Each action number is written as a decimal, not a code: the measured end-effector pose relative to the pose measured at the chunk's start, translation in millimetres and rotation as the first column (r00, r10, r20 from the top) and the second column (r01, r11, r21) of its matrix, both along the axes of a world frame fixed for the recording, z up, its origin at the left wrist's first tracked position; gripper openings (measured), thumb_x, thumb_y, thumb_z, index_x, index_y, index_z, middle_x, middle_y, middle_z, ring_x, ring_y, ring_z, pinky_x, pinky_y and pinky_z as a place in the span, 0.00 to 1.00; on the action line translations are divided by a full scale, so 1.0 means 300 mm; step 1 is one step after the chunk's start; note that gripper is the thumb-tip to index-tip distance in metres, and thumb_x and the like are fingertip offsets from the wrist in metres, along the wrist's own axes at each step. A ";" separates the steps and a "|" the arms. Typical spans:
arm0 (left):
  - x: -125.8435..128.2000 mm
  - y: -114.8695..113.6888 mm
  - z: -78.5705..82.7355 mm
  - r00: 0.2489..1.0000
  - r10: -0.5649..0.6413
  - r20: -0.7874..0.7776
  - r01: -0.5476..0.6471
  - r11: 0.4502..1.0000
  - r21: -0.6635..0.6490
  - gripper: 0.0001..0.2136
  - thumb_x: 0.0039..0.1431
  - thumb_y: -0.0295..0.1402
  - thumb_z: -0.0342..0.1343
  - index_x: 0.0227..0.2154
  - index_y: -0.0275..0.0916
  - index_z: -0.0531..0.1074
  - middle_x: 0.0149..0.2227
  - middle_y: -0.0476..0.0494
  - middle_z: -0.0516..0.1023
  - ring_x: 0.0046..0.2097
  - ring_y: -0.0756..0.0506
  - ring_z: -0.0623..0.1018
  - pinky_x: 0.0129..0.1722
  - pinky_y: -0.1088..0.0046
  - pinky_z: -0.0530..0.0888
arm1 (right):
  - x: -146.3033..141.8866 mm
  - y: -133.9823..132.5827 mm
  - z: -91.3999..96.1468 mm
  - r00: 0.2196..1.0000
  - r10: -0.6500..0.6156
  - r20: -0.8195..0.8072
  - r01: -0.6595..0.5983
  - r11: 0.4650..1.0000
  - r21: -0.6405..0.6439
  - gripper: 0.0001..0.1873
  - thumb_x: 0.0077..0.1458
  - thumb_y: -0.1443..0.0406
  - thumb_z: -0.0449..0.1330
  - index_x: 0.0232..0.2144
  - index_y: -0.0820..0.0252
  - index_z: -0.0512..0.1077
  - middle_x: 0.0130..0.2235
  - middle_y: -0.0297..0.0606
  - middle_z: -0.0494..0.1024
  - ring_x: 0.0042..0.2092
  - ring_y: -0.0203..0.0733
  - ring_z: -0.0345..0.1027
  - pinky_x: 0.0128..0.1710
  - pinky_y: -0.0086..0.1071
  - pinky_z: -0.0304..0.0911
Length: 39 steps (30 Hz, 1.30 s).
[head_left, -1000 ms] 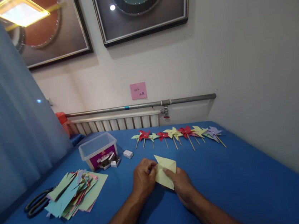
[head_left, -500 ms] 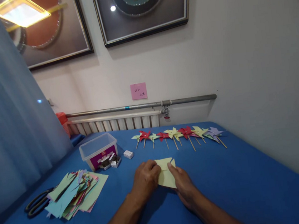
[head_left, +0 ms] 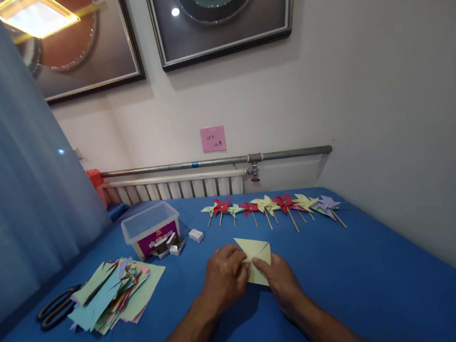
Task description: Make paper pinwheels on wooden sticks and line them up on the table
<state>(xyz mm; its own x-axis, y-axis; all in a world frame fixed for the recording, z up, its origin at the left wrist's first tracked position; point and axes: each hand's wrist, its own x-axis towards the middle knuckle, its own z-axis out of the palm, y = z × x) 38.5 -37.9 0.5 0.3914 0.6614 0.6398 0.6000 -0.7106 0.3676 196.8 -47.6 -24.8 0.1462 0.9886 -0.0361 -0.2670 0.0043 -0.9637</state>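
Note:
A pale yellow sheet of paper point(head_left: 256, 249), with a slit running in from its upper right corner, is held between my two hands above the blue table. My left hand point(head_left: 226, 274) pinches its left edge with curled fingers. On the right side, my right hand point(head_left: 280, 280) grips the sheet, thumb on top and fingers behind it. Beyond my hands lies a row of paper pinwheels on sticks, among them a red pinwheel point(head_left: 284, 203), a yellow pinwheel point(head_left: 263, 203) and a purple pinwheel point(head_left: 327, 203).
Left of my hands is a pile of coloured paper point(head_left: 114, 296), with black-handled scissors point(head_left: 56, 308) partly under it. Behind stand a clear plastic tub point(head_left: 151, 229) and several small boxes, one a white box point(head_left: 196, 235). A blue curtain point(head_left: 18, 178) hangs at the left; pipes run along the wall.
The yellow paper has turned slightly in my hands, and its upper left corner now points up. My left fingers have shifted at its left edge; my right thumb has moved inward.

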 end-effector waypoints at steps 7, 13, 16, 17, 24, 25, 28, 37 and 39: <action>0.038 0.037 -0.022 0.828 0.290 0.480 0.162 0.697 -0.699 0.11 0.49 0.39 0.63 0.21 0.38 0.71 0.20 0.52 0.68 0.24 0.51 0.66 0.26 0.74 0.61 | -0.001 -0.010 0.012 0.993 0.009 0.118 -0.016 0.998 0.062 0.17 0.45 0.57 0.70 0.39 0.56 0.81 0.32 0.38 0.86 0.36 0.54 0.79 0.34 0.39 0.72; 0.044 0.059 -0.050 0.696 0.375 0.612 0.345 0.573 -0.743 0.15 0.36 0.37 0.69 0.18 0.39 0.66 0.18 0.54 0.68 0.21 0.53 0.65 0.24 0.76 0.61 | -0.010 -0.013 0.012 0.987 0.047 0.154 -0.058 0.996 0.065 0.20 0.45 0.56 0.70 0.40 0.58 0.82 0.31 0.38 0.85 0.33 0.51 0.78 0.34 0.38 0.71; 0.041 0.056 -0.038 0.676 0.404 0.616 0.358 0.551 -0.754 0.14 0.37 0.35 0.69 0.18 0.39 0.66 0.17 0.53 0.69 0.21 0.53 0.65 0.23 0.76 0.62 | -0.005 -0.008 0.005 0.988 0.058 0.143 -0.066 0.997 0.049 0.21 0.45 0.54 0.70 0.40 0.59 0.81 0.31 0.39 0.85 0.33 0.50 0.78 0.33 0.37 0.70; 0.041 0.055 -0.035 0.671 0.414 0.615 0.357 0.547 -0.757 0.14 0.37 0.34 0.69 0.18 0.39 0.66 0.17 0.53 0.69 0.20 0.52 0.66 0.22 0.76 0.62 | -0.004 -0.007 0.003 0.989 0.064 0.130 -0.070 0.997 0.043 0.21 0.45 0.53 0.70 0.39 0.60 0.81 0.31 0.39 0.85 0.32 0.49 0.77 0.32 0.36 0.69; 0.043 0.054 -0.037 0.666 0.432 0.608 0.337 0.553 -0.762 0.14 0.39 0.33 0.69 0.18 0.39 0.66 0.17 0.54 0.68 0.19 0.53 0.64 0.22 0.76 0.62 | -0.010 -0.017 0.005 0.994 0.099 0.046 -0.100 0.994 0.033 0.22 0.48 0.50 0.69 0.39 0.61 0.81 0.31 0.39 0.85 0.32 0.48 0.77 0.31 0.35 0.68; 0.043 0.054 -0.037 0.667 0.432 0.608 0.338 0.551 -0.763 0.14 0.39 0.33 0.69 0.18 0.39 0.66 0.16 0.54 0.68 0.19 0.53 0.64 0.22 0.76 0.62 | -0.012 -0.018 0.007 0.994 0.095 0.047 -0.096 0.995 0.031 0.23 0.47 0.51 0.70 0.40 0.61 0.81 0.31 0.39 0.85 0.32 0.48 0.77 0.31 0.35 0.68; 0.044 0.054 -0.037 0.674 0.430 0.601 0.331 0.552 -0.766 0.14 0.39 0.32 0.68 0.17 0.39 0.65 0.16 0.54 0.68 0.19 0.53 0.64 0.21 0.76 0.61 | -0.017 -0.020 0.009 0.994 0.096 0.044 -0.097 0.995 0.024 0.25 0.45 0.53 0.72 0.43 0.61 0.80 0.32 0.39 0.85 0.33 0.49 0.78 0.31 0.35 0.69; 0.054 0.050 -0.032 0.702 0.453 0.549 0.270 0.544 -0.794 0.11 0.41 0.30 0.65 0.17 0.39 0.66 0.16 0.54 0.68 0.20 0.52 0.65 0.21 0.76 0.61 | -0.017 -0.019 0.006 0.993 0.106 0.050 -0.107 0.994 0.009 0.25 0.44 0.53 0.72 0.42 0.61 0.80 0.33 0.40 0.86 0.34 0.51 0.80 0.32 0.35 0.70; 0.055 0.051 -0.035 0.705 0.456 0.544 0.260 0.547 -0.796 0.11 0.41 0.29 0.65 0.17 0.39 0.66 0.16 0.53 0.68 0.20 0.52 0.66 0.21 0.76 0.62 | -0.020 -0.020 0.009 0.993 0.099 0.058 -0.099 0.995 -0.001 0.25 0.44 0.53 0.72 0.42 0.62 0.80 0.32 0.40 0.86 0.34 0.51 0.80 0.31 0.35 0.70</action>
